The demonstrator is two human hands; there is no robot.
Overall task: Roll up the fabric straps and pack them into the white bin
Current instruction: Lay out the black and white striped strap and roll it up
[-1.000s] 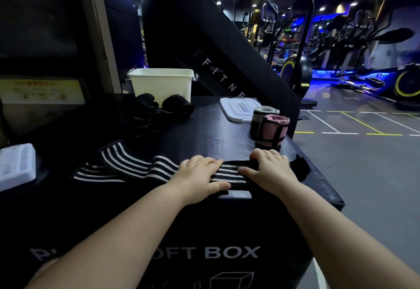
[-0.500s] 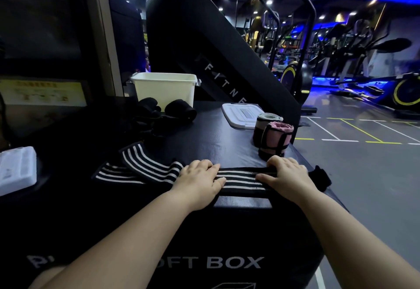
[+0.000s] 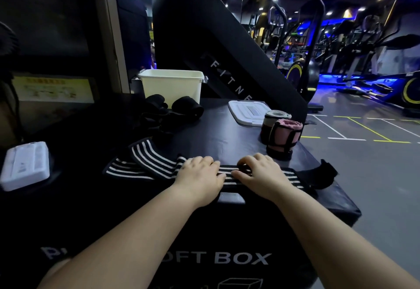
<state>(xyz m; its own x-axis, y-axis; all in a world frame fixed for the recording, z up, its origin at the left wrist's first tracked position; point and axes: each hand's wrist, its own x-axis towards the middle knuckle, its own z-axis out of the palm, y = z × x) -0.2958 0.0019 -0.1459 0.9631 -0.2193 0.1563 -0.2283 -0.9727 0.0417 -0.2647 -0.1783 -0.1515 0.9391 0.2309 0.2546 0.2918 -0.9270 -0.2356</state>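
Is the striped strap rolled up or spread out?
Spread out: the striped strap lies flat and unrolled along the black box top.

striped strap point(image 3: 147, 161): black, white lengthwise stripes | bin point(image 3: 172, 86), far: cream-white | lid point(image 3: 246, 112), far right: white | rolled strap point(image 3: 286, 134), right: pink, black bands | case point(image 3: 25, 166), left: white | soft box point(image 3: 227, 138): black, grey lettering | floor point(image 3: 363, 175): grey, yellow and white lines

Bin point(image 3: 171, 86) at back of surface point(image 3: 227, 134), loose straps point(image 3: 172, 111) just before it, lid point(image 3: 246, 112) to its right. Rolled straps point(image 3: 281, 133) right. Unrolled strap point(image 3: 147, 161) front, under left hand point(image 3: 200, 175) and right hand point(image 3: 261, 172).
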